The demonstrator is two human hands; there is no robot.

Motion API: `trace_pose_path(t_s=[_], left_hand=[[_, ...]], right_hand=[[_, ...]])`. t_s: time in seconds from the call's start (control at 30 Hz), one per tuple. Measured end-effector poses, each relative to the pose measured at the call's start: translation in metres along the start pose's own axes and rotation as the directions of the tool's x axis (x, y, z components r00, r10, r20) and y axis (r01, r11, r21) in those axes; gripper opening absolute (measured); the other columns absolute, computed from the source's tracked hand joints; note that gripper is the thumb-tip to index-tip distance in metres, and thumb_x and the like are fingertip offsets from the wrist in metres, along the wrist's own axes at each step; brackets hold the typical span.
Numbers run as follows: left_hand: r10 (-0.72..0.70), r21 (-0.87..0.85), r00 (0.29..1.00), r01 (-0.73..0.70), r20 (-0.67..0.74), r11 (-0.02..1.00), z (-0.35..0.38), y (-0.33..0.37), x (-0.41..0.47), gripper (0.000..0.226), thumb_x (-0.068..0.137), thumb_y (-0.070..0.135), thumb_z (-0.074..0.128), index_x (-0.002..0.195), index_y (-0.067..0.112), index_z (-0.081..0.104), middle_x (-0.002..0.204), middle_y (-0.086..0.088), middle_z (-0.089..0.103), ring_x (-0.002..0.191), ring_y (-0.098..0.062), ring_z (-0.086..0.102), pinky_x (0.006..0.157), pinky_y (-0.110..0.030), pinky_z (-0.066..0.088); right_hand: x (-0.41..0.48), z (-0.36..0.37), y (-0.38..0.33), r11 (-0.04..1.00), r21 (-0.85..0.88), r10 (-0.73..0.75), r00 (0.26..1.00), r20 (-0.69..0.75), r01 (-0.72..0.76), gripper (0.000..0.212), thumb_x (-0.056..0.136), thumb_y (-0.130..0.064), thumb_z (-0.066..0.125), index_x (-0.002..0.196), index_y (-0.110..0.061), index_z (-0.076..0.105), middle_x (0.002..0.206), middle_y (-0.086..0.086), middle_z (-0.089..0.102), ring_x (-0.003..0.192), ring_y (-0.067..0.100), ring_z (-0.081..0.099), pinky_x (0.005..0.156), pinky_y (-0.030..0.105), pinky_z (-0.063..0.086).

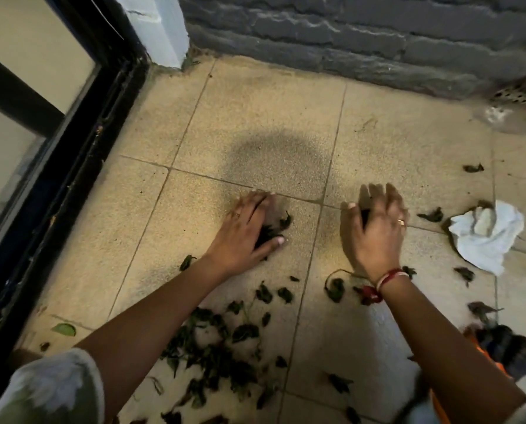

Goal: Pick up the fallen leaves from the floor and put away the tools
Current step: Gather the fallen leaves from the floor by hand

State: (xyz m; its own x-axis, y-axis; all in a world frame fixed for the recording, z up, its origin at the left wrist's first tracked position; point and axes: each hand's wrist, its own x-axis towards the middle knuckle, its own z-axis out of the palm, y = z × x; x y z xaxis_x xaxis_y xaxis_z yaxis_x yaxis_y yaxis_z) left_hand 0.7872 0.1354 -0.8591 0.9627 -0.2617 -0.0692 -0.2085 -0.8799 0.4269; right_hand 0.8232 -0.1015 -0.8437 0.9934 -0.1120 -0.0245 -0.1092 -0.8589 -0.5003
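Observation:
Dark wilted leaves lie scattered over the beige tiled floor, with the thickest pile of leaves near the bottom centre. My left hand lies low on the tiles with its fingers and thumb curled round a small clump of leaves. Further right, my right hand hovers just above the floor, fingers bent, with something dark, probably leaves, showing between thumb and fingers. A dark tool with orange parts lies at the right edge, partly hidden by my right forearm.
A crumpled white cloth lies on the tiles to the right. A grey brick wall runs along the back, and a black door frame borders the left. A perforated drain cover sits at the far right corner.

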Motion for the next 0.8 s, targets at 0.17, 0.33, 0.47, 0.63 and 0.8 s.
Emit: trace_pose_path(t_s=[0.17,0.33,0.47,0.63,0.8], left_hand=[[-0.159,-0.036,0.965,0.155,-0.206,0.987,-0.02,-0.019,-0.028,0.089,0.086,0.075,0.026,0.146,0.01,0.032,0.148,-0.014,0.036,0.141,-0.028,0.026,0.116,-0.05,0.013],[-0.248,-0.061,0.962,0.242,-0.112,0.968,-0.02,-0.042,-0.076,0.108,0.072,0.087,0.03,0.152,0.015,0.017,0.157,-0.011,0.02,0.145,-0.018,0.008,0.119,-0.047,0.004],[-0.188,0.028,0.982,0.188,-0.018,0.982,-0.009,-0.047,-0.087,0.12,0.066,0.093,0.031,0.153,0.012,0.01,0.159,-0.01,0.015,0.145,-0.017,0.001,0.118,-0.041,-0.001],[-0.148,0.062,0.989,0.146,0.025,0.987,-0.005,-0.038,-0.064,0.123,0.065,0.091,0.035,0.153,0.014,-0.002,0.161,-0.008,0.004,0.147,-0.017,-0.004,0.119,-0.037,-0.004],[-0.013,0.034,1.0,0.012,0.025,0.999,0.003,-0.02,-0.031,0.123,0.066,0.09,0.036,0.153,0.01,0.004,0.159,-0.013,0.011,0.147,-0.024,0.003,0.12,-0.044,0.004]], right_hand=[[-0.026,0.023,-0.013,0.996,0.034,-0.086,0.98,0.178,0.081,0.063,0.095,-0.048,0.032,0.144,-0.009,0.032,0.151,0.015,0.028,0.141,0.029,0.022,0.117,0.046,0.015],[-0.045,0.043,-0.048,0.932,0.195,-0.356,0.873,0.334,0.306,0.067,0.094,-0.057,0.03,0.148,-0.016,0.029,0.156,0.01,0.022,0.144,0.026,0.017,0.117,0.043,0.019],[-0.045,0.043,-0.053,0.919,0.208,-0.382,0.886,0.261,0.335,0.072,0.091,-0.062,0.033,0.149,-0.02,0.025,0.158,0.007,0.012,0.146,0.023,0.008,0.116,0.04,0.014],[-0.039,0.053,-0.062,0.93,0.114,-0.367,0.872,0.324,0.349,0.089,0.084,-0.075,0.013,0.15,-0.016,0.021,0.157,0.009,0.017,0.145,0.025,0.012,0.117,0.042,0.012],[-0.044,0.048,-0.089,0.762,0.646,-0.202,0.932,0.3,-0.042,0.051,0.1,-0.04,0.033,0.147,-0.02,0.029,0.149,-0.006,0.03,0.133,0.004,0.028,0.101,0.008,0.028]])
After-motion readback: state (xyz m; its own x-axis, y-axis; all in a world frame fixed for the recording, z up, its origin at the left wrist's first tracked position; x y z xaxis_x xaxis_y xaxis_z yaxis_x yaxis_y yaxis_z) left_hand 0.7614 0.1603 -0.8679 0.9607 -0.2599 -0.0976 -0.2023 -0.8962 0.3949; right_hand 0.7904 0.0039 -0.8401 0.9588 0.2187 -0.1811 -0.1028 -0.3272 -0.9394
